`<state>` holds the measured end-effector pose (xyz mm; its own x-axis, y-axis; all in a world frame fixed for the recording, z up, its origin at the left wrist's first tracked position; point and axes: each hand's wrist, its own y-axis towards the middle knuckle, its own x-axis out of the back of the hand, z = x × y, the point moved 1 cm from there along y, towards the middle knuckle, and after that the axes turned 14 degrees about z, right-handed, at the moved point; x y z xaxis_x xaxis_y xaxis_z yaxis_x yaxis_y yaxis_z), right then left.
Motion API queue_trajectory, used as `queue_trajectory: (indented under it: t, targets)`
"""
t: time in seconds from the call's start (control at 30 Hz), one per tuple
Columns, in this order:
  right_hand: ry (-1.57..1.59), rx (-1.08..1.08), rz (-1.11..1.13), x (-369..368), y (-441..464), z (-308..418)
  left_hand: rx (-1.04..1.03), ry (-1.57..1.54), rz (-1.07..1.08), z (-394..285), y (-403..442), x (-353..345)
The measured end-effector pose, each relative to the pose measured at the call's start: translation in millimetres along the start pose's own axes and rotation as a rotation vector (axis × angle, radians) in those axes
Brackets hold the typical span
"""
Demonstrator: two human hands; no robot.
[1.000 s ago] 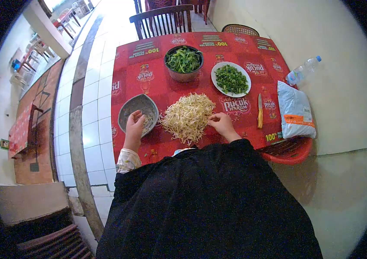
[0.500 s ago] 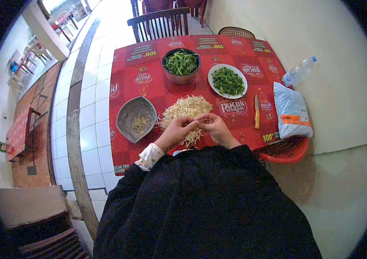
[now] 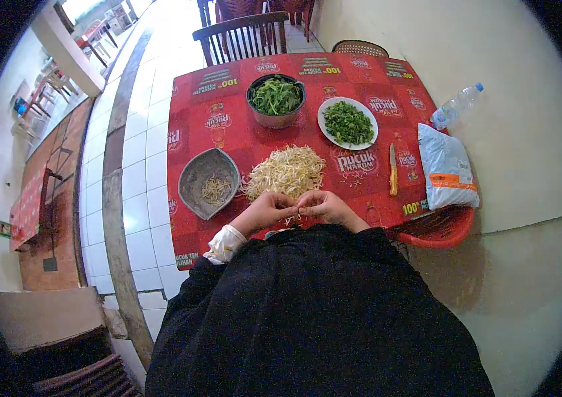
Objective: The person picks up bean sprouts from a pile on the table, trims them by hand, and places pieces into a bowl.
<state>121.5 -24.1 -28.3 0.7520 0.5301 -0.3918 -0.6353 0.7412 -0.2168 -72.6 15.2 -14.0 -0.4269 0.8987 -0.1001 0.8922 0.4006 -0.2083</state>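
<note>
While you sit or stand at the near edge, the bench (image 3: 191,119) before you wears a red cloth printed with lettering; white floor tiles (image 3: 138,198) run along its left side, a pale wall (image 3: 519,165) borders its right, and a slatted chair (image 3: 244,40) stands at its far edge. On the far half are a pot (image 3: 276,122) of leafy greens and a white plate (image 3: 349,147) of chopped greens; toward the right lie a knife (image 3: 393,175) and a plastic package (image 3: 446,162).

The heap of bean sprouts (image 3: 287,169) lies on the cloth, just beyond your left hand (image 3: 271,208) and right hand (image 3: 328,206), which meet fingertip to fingertip at its near margin; whether they pinch a sprout cannot be told. Left of the heap sits a grey bowl (image 3: 191,173) holding a small cluster of thin strands. The sprouts appear pale cream to yellowish, slender, tangled and loosely mounded, with a few stray threads around the edge.
</note>
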Motion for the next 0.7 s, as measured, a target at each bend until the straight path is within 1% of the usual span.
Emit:
queue_trajectory:
  t: [0.1, 0.2, 0.3, 0.4, 0.5, 0.57, 0.6, 0.63, 0.7]
  targets:
    - [0.100, -0.050, 0.053, 1, -2, -4, 0.030, -0.026, 0.057, -13, -4, -5]
    - [0.063, -0.159, 0.068, 2, -4, -3, 0.091, 0.015, 0.140, -3, -2, -2]
    - [0.064, -0.201, 0.116, 8, -2, -11, 0.096, 0.151, 0.150, -16, -7, -7]
    - [-0.004, -0.230, 0.058, 10, -6, -4, 0.175, 0.070, 0.109, -24, -10, -8]
    - [-0.021, -0.104, -0.272, 18, -13, 22, 0.061, 0.108, -0.087, -4, -13, 10]
    - [-0.254, -0.118, -0.517, 46, -18, 26, 0.133, -0.016, -0.234, 3, -25, 25]
    - [-0.311, -0.168, -0.589, 61, -22, 27, 0.167, -0.077, -0.308, 6, -33, 35]
    - [-0.369, -0.219, -0.658, 79, -28, 27, 0.144, -0.045, -0.375, 9, -42, 44]
    - [-0.452, -0.131, -0.748, 145, -29, -11, 0.097, 0.017, -0.513, 14, -62, 64]
